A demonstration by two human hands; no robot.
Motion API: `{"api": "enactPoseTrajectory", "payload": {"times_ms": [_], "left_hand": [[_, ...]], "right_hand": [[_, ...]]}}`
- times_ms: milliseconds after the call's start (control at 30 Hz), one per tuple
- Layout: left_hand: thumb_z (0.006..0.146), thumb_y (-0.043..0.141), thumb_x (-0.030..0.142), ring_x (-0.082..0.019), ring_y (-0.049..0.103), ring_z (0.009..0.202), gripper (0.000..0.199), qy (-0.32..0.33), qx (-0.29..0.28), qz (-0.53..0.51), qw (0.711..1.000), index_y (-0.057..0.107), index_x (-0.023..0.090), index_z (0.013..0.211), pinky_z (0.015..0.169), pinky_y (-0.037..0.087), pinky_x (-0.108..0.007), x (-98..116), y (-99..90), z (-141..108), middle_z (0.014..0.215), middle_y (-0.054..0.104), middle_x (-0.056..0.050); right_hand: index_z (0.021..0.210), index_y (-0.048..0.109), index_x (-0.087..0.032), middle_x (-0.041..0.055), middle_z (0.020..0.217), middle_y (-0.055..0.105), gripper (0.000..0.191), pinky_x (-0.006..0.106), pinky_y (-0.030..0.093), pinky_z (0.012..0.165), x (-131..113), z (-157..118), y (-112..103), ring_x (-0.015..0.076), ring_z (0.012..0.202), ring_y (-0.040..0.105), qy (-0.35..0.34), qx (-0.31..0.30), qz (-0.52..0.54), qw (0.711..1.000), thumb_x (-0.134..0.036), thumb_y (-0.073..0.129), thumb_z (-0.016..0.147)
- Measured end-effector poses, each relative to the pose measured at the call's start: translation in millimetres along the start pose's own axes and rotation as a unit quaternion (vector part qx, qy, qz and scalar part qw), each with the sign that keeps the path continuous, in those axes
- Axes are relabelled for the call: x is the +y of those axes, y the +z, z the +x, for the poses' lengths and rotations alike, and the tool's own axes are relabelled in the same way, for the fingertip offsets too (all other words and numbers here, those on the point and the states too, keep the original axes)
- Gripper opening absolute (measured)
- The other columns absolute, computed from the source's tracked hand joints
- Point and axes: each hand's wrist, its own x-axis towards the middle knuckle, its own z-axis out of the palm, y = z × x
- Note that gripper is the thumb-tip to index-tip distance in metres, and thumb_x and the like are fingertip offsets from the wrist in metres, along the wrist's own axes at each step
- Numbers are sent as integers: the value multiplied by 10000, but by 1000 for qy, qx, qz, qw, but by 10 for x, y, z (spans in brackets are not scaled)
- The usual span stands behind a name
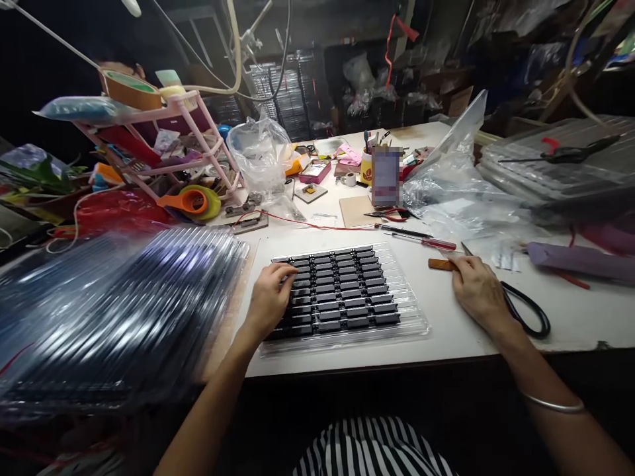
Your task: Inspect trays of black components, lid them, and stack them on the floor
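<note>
A clear plastic tray lies on the white table, with rows of black comb-like parts in it. Over the tray's left side is my left hand, fingers bent and thumb near the index finger; whether something small is between them is hidden. To the right of the tray, my right hand rests at the table with its fingers closed on the end of a small brown block. Black-handled scissors lie beside and partly under that hand.
Stacked plastic trays stand at the left. A pink rack holds tape and tools behind them. Screwdrivers, pliers and a tan board lie beyond the tray. Clear plastic bags spread at the back right.
</note>
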Motion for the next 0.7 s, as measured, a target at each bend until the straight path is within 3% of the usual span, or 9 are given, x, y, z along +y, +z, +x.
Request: {"api": "enactPoseTrajectory", "payload": {"times_ms": [167, 333, 567, 667, 700], "left_hand": [[782, 565, 231, -252, 536, 911, 133, 68, -92, 67, 991, 696, 226, 806, 854, 436, -404, -27, 347, 416, 882, 618, -75], [781, 559, 237, -264, 503, 867, 111, 96, -128, 113, 981, 668, 219, 770, 818, 423, -429, -81, 469, 564, 834, 578, -78], [793, 499, 258, -259, 556, 865, 86, 91, -132, 125, 979, 571, 221, 764, 803, 452, -417, -12, 365, 621, 880, 615, -83], [854, 425, 345, -254, 615, 772, 171, 39, -88, 101, 990, 534, 218, 889, 720, 495, -411, 80, 171, 485, 806, 637, -70], [827, 489, 412, -246, 634, 752, 202, -14, -59, 59, 996, 527, 228, 902, 707, 509, -394, 98, 91, 405, 790, 650, -46]], "right_hand": [[1157, 626, -105, 182, 1144, 570, 386, 475, 492, 891, -31, -23, -33, 325, 1022, 582, -1, 70, 84, 994, -211, 420, 847], [1101, 645, -106, 163, 1122, 574, 339, 408, 519, 891, 0, 7, -29, 276, 1014, 601, 6, 119, 116, 986, -200, 420, 866], [1015, 653, -153, 128, 1019, 610, 292, 397, 521, 863, 22, 20, -107, 242, 968, 612, 19, 181, 144, 973, -157, 394, 881], [1020, 643, -157, 125, 1012, 615, 275, 406, 497, 876, 108, -63, -190, 246, 967, 601, 48, 195, 124, 972, -166, 405, 884], [1006, 645, -157, 121, 989, 620, 262, 408, 494, 868, 153, -108, -211, 249, 949, 602, 59, 193, 113, 973, -175, 415, 883]]}}
